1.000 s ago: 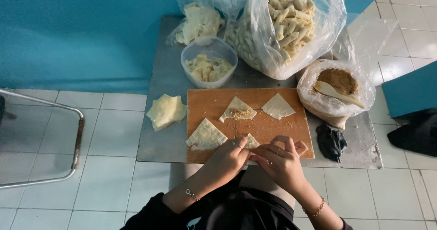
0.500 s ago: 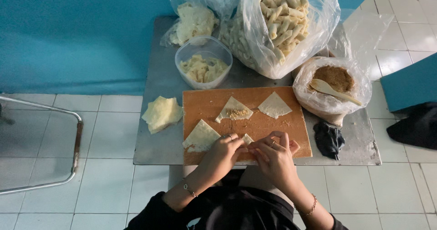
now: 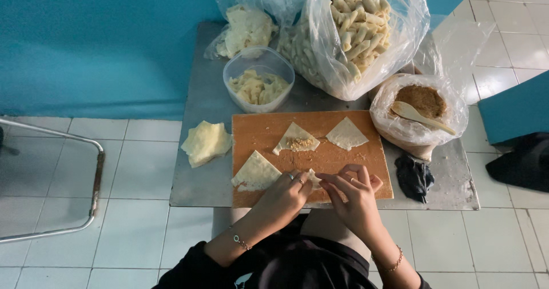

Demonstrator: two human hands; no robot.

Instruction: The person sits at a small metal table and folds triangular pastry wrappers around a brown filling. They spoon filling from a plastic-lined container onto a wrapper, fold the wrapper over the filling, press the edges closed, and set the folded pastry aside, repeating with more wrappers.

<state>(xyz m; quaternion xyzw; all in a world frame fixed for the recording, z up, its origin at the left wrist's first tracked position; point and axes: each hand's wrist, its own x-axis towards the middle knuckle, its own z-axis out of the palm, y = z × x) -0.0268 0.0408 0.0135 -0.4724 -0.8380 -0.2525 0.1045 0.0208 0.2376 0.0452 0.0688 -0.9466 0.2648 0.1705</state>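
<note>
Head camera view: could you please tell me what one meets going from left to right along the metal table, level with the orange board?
Stack of wrappers → plain wrapper → wrapper with filling → second plain wrapper → dark cloth.

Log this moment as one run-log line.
left hand: pinching wrapper | right hand: folding same wrapper | cutting board: three more wrappers | filling bowl: spoon inside
</note>
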